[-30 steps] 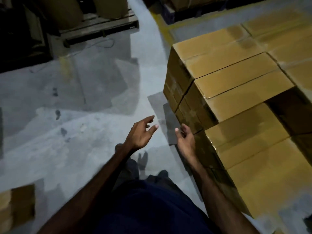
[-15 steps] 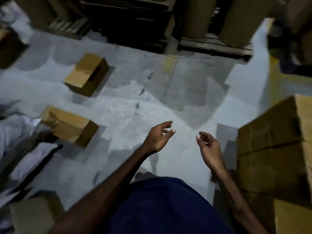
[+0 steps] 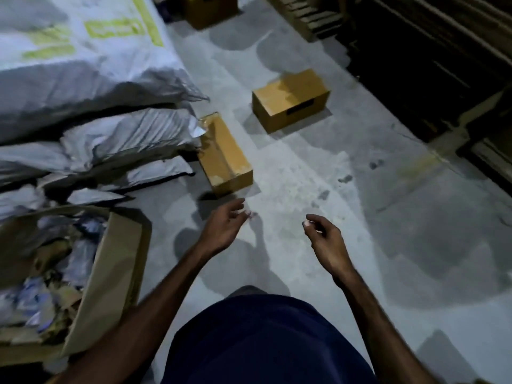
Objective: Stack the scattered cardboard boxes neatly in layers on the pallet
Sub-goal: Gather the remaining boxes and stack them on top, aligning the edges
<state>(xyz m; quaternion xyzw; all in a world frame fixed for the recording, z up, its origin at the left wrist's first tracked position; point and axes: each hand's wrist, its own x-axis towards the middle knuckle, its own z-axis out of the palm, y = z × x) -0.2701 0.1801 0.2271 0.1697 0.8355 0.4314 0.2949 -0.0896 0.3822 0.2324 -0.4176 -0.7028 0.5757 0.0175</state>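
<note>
Nearest cardboard box [image 3: 225, 155] lies on the concrete floor [image 3: 318, 173], long and narrow, one end pointing toward the person, its far end touching the grey plastic sacks [image 3: 110, 134]. Top face looks sealed with tape, some pale scuffing at the near end. Second box [image 3: 291, 99] sits beyond and to the right, well apart from the first, a dark slot showing in its side wall. Third box [image 3: 210, 9] at the top edge, mostly cropped. Pallet not in view. Left hand [image 3: 224, 228] hovers just short of the nearest box, fingers loosely spread and empty. Right hand [image 3: 325, 239] is level with it, fingers relaxed and part curled, holding nothing. Judgement: boxes look stiff, square-edged and light enough for a two-hand lift; weight cannot be read. Best hold probably palms on the two long sides, low down, fingers under the bottom edge; taped top may be slick. To the left, an open carton [image 3: 110, 273] of crumpled scrap.
</note>
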